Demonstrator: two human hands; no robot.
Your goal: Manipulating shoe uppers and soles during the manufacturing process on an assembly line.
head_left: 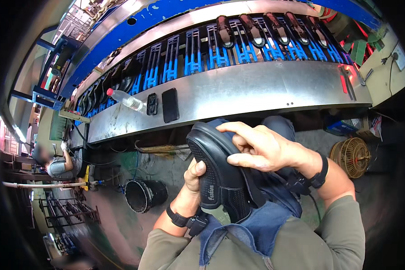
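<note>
A black shoe (217, 167) with perforated and smooth panels and a thick dark sole (220, 138) is held above my lap, its toe pointing away from me. My left hand (193, 177) is closed round its left side, the thumb pressed on the upper and the other fingers hidden behind the shoe. On the other side my right hand (267, 148) takes hold of the sole edge near the toe, index finger stretched along the rim and thumb lower down against it. A blue apron (267, 222) lies under the shoe.
Ahead runs a metal ledge (247, 87) bearing a clear bottle (128, 101), a phone (170, 105) and a small black case (152, 104). Behind it, shoes (225, 32) sit on a blue rack (193, 54). A black bucket (141, 195) and wicker basket (352, 157) stand below; a co-worker (58, 166) is far left.
</note>
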